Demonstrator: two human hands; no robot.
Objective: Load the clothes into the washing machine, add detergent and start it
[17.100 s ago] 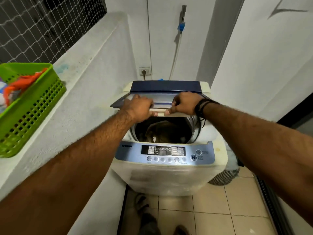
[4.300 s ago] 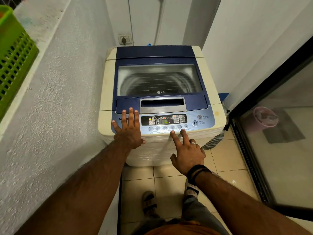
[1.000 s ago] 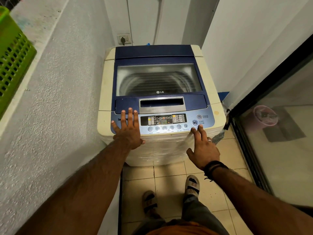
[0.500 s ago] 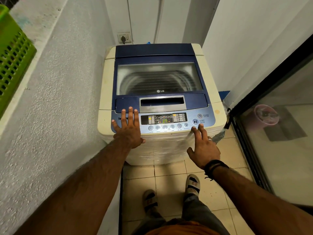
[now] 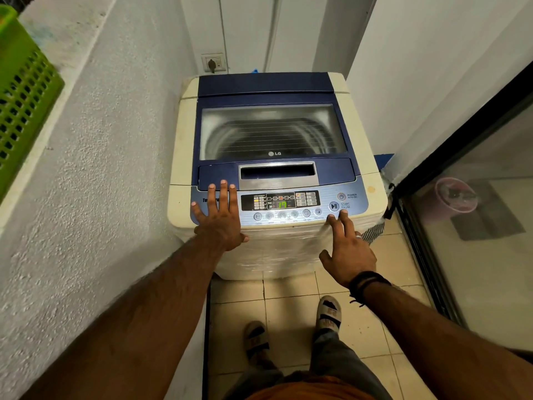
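A cream top-loading washing machine (image 5: 184, 145) stands in front of me with its blue lid (image 5: 271, 88) down; the drum shows dimly through the lid window. The control panel (image 5: 354, 202) is lit and its display shows a green 17. My left hand (image 5: 220, 219) lies flat with spread fingers on the panel's left end. My right hand (image 5: 346, 249) is open at the machine's front right edge, two fingertips just below the start/pause button (image 5: 334, 206). Neither hand holds anything.
A rough white wall (image 5: 86, 174) runs along the left with a green plastic basket (image 5: 20, 90) on its ledge. A glass sliding door (image 5: 476, 226) is on the right. A wall socket (image 5: 213, 64) sits behind the machine. My sandalled feet stand on the tiled floor (image 5: 291, 321).
Since 4.3 s ago my right hand moved from the middle buttons to the start/pause corner. Over the last second both hands have stayed put.
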